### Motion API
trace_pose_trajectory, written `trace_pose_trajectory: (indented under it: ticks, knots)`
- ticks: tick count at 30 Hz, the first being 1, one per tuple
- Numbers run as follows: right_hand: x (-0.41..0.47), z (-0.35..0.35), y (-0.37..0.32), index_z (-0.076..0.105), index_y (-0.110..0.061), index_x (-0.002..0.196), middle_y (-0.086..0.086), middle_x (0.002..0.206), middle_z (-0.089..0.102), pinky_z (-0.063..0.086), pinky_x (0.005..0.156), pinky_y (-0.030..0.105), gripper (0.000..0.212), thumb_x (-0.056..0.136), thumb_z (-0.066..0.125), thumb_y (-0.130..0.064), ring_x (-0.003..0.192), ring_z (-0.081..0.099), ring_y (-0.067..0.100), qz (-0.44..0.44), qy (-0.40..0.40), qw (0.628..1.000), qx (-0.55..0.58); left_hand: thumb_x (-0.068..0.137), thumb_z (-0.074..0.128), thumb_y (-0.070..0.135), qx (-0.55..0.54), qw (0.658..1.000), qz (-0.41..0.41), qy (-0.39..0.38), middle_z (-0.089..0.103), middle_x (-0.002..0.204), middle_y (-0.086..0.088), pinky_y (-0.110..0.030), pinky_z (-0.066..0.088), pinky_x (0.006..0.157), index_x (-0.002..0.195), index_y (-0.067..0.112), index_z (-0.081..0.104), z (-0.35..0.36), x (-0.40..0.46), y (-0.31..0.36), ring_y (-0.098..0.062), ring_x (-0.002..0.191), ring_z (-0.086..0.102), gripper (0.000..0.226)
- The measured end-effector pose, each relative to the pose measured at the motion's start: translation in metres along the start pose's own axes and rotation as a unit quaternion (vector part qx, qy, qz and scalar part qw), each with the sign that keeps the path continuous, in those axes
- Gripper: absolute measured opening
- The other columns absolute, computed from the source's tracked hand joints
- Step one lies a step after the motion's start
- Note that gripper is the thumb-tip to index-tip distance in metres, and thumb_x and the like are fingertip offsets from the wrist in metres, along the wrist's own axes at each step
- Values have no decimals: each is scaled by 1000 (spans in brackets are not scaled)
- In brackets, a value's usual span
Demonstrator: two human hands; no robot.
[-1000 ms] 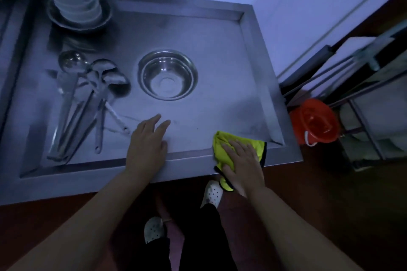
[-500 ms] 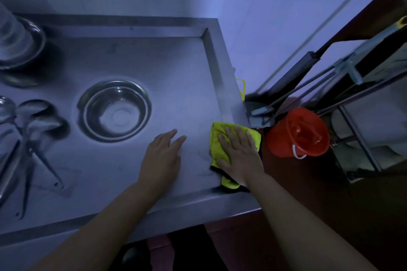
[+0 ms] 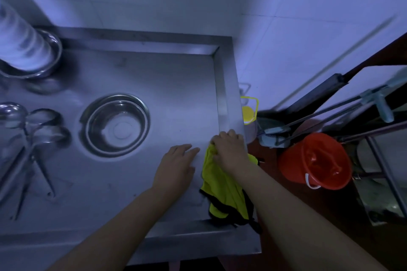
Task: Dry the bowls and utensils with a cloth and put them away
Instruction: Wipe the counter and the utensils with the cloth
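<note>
Gathering the yellow cloth (image 3: 222, 185) at the right edge of the steel counter (image 3: 176, 77), a person's right hand (image 3: 229, 149) closes its grip on the bunched fabric, while the left hand (image 3: 176, 167) lies flat and open on the metal just beside it, holding nothing. A steel bowl (image 3: 116, 125) sits near the middle of the counter and ladles (image 3: 33, 136) lie well apart at the left, all seemingly still undried. The pickup likely goes best if the cloth is lifted clear and spread over the palm before reaching for the bowl, rim steadied by the free hand.
</note>
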State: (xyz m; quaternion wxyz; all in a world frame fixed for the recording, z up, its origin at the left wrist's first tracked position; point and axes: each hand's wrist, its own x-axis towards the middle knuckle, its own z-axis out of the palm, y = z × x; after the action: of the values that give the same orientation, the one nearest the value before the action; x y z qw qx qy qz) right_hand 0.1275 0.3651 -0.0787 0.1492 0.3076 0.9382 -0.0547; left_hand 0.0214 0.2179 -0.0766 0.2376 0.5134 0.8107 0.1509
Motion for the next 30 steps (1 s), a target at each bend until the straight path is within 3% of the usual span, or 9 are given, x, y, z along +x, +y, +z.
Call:
trace_pose_trajectory:
  ticks: [4, 9, 11, 13, 16, 18, 23, 26, 30]
  knots:
    - [-8, -24, 2, 67, -22, 95, 5, 106, 53, 37, 86, 35, 15, 80, 65, -24, 105, 43, 28, 16, -25, 988, 149, 87, 56, 33, -28, 999, -13, -39, 40, 142, 0, -29, 27, 103, 144, 25, 30, -7, -3, -4, -20, 128, 36, 63]
    - [-45, -80, -1, 69, -11, 79, -3, 80, 57, 40, 69, 26, 18, 65, 78, -4, 78, 56, 14, -19, 15, 948, 317, 73, 69, 47, -111, 993, 16, -42, 42, 142, 1, -29, 28, 104, 141, 23, 37, -20, -17, 6, -19, 130, 36, 80]
    - [-64, -99, -12, 67, -17, 74, -6, 74, 57, 41, 66, 25, 23, 62, 80, -1, 71, 54, 8, -18, 53, 934, 352, 67, 69, 46, -159, 986, 31, -39, 57, 125, 4, -28, 39, 91, 121, 31, 54, -29, -23, 11, -18, 117, 50, 58]
    - [-80, -114, -27, 65, -19, 72, -5, 73, 58, 43, 66, 27, 29, 61, 80, 3, 68, 55, 8, -19, 76, 918, 389, 65, 66, 42, -174, 982, 64, -22, 65, 92, 4, -28, 40, 65, 85, 31, 53, -42, -32, 10, -21, 91, 60, 26]
    - [-102, -130, -48, 66, -15, 73, -9, 69, 57, 41, 62, 16, 29, 61, 82, 7, 62, 52, -4, -3, 114, 893, 435, 66, 66, 37, -136, 986, 96, 31, 63, 75, -1, -29, 35, 62, 70, 25, 55, -62, -47, -3, -24, 85, 56, 17]
    - [-116, -135, -56, 65, -15, 73, -9, 66, 58, 41, 59, 11, 28, 64, 81, 7, 58, 50, -6, 31, 139, 863, 484, 68, 67, 39, -104, 989, 89, 50, 61, 71, -4, -29, 32, 62, 64, 21, 54, -75, -58, -18, -24, 86, 53, 23]
    - [-150, -124, -67, 64, -9, 74, -1, 63, 58, 43, 57, 16, 24, 67, 79, 9, 56, 50, 0, 117, 134, 843, 507, 77, 66, 32, -120, 990, 46, -57, 60, 74, 6, -27, 34, 57, 72, 32, 53, -100, -84, -40, -15, 76, 57, 14]
    - [-163, -109, -70, 67, -1, 78, -2, 61, 57, 40, 53, 10, 19, 67, 78, 10, 49, 48, -6, 152, 126, 858, 473, 77, 64, 25, -101, 992, 56, -46, 64, 84, 4, -26, 33, 59, 89, 31, 61, -109, -94, -37, -14, 76, 54, 14]
    - [-175, -101, -62, 70, -4, 76, -1, 61, 59, 37, 51, 8, 18, 65, 78, 7, 49, 48, -4, 172, 203, 869, 418, 69, 58, 22, -118, 989, 84, 32, 65, 84, 3, -27, 39, 63, 86, 28, 64, -115, -101, -20, -21, 82, 60, 19]
